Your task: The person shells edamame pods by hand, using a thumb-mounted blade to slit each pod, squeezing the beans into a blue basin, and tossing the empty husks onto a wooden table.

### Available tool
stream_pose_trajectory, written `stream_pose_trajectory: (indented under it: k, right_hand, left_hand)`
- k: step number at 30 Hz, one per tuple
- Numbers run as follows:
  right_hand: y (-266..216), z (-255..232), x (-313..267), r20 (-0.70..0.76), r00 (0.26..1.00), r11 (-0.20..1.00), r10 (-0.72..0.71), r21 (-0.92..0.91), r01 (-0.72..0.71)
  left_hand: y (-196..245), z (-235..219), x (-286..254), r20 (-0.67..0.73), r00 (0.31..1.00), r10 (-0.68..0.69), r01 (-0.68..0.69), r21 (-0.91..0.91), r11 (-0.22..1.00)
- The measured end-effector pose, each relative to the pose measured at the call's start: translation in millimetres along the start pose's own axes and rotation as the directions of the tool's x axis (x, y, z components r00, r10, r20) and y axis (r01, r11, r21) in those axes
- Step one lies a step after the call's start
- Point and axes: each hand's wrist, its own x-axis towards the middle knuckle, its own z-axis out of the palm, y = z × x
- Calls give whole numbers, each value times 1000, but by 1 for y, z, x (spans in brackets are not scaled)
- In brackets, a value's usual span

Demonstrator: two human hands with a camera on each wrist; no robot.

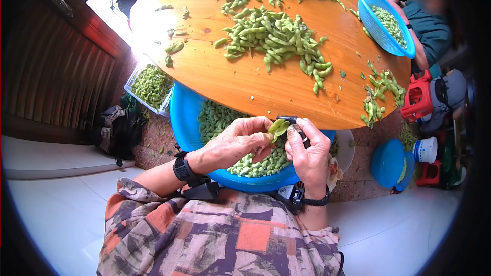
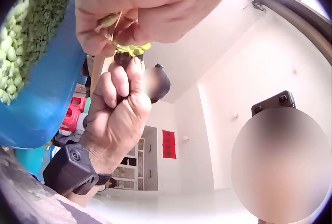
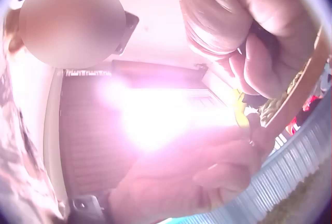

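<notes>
My left hand point(image 1: 244, 135) pinches a green soybean pod point(image 1: 277, 130) between thumb and fingers, above a blue basin point(image 1: 179, 117). Close beside it, my right hand point(image 1: 309, 153) grips a small black tool point(image 1: 306, 139), whose black end lies right at the pod; its exact kind cannot be told. From the left wrist view, the pod point(image 2: 136, 50) shows yellow-green between the two hands. Shelled green beans point(image 1: 255, 166) fill the basin below, partly hidden by the hands. In the right wrist view, glare washes out much of the scene, including the pod point(image 3: 240, 111).
Heaps of pods point(image 1: 276, 36) lie on the round wooden table point(image 1: 194, 66) ahead. A blue basket point(image 1: 365, 15) of beans stands at its right edge near another person point(image 1: 432, 30). Left, a clear crate point(image 1: 134, 88) holds pods; right are blue tubs point(image 1: 386, 161) and a red stool point(image 1: 417, 97).
</notes>
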Motion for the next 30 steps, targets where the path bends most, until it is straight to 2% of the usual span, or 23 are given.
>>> stream_pose_trajectory:
  k: [2, 4, 5, 6, 7, 8, 9, 11, 12, 13, 14, 15, 16, 18, 22, 25, 26, 27, 29, 30]
  right_hand:
    - [2, -1, 1, 14, 999, 998, 47, 48, -48]
    - [-1, -3, -1, 0, 999, 996, 32, 83, -32]
    - [-4, -6, -3, -15, 1000, 993, 17, 119, -15]
    - [-8, -13, -5, -51, 997, 985, 56, 167, -47]
    - [-15, -22, -6, -104, 995, 993, 7, 122, 6]
    - [-25, -39, -7, -60, 998, 999, -24, -37, 22]
    - [-35, -60, -9, -13, 999, 980, -48, -193, 45]
    - [-55, -104, -16, 240, 970, 816, -35, -554, 167]
    - [-58, -115, -22, 126, 992, 770, -5, -632, 84]
    - [-60, -123, -26, 7, 1000, 717, 16, -697, -6]
    - [-60, -126, -24, -48, 996, 678, -68, -735, 11]
    - [-59, -124, -22, -53, 996, 675, -70, -738, 9]
    - [-58, -120, -18, -100, 991, 698, -84, -716, -13]
    - [-59, -101, -6, -135, 985, 743, -109, -669, -9]
    - [-63, -65, 21, -50, 995, 821, -90, -569, 46]
    - [-63, -46, 42, -52, 998, 874, -23, -485, -5]
    - [-58, -39, 49, -60, 998, 906, -29, -422, 1]
    - [-49, -34, 57, -54, 998, 935, -19, -354, -1]
    - [-42, -23, 67, -26, 981, 977, 191, -95, -192]
    - [-33, -17, 72, -4, 981, 981, 194, -19, -194]
  left_hand:
    - [2, 2, 0, 1, 1000, -8, 8, -52, 999]
    - [9, 10, -1, -110, 990, -87, 76, -94, 993]
    - [9, 6, -1, -109, 990, -86, 76, -93, 993]
    - [8, -2, -1, 4, 995, -96, 95, 96, 991]
    - [15, -4, -1, 113, 986, -125, 89, 284, 955]
    - [27, -4, -4, 132, 986, -100, -21, 695, 719]
    - [40, 0, -7, 160, 984, -77, -83, 797, 598]
    - [57, -2, -1, 234, 966, 110, -259, 865, 429]
    - [61, -7, 6, 221, 940, 259, -302, 893, 334]
    - [71, -12, 16, 244, 902, 357, -314, 937, 154]
    - [80, -17, 31, 264, 862, 432, -310, 950, 38]
    - [86, -23, 46, 292, 814, 502, -293, 953, -78]
    - [92, -29, 60, 294, 812, 504, -297, 952, -78]
    - [100, -41, 83, 302, 818, 490, -213, 950, -231]
    - [104, -51, 103, 275, 866, 418, -172, 948, -269]
    - [101, -46, 100, 289, 841, 458, -161, 941, -298]
    - [100, -45, 96, 265, 841, 471, -165, 956, -243]
    - [98, -45, 94, 269, 840, 472, -169, 955, -244]
    - [94, -45, 90, 269, 780, 565, -328, 945, 3]
    - [99, -33, 80, 119, 856, 503, -250, 947, 202]
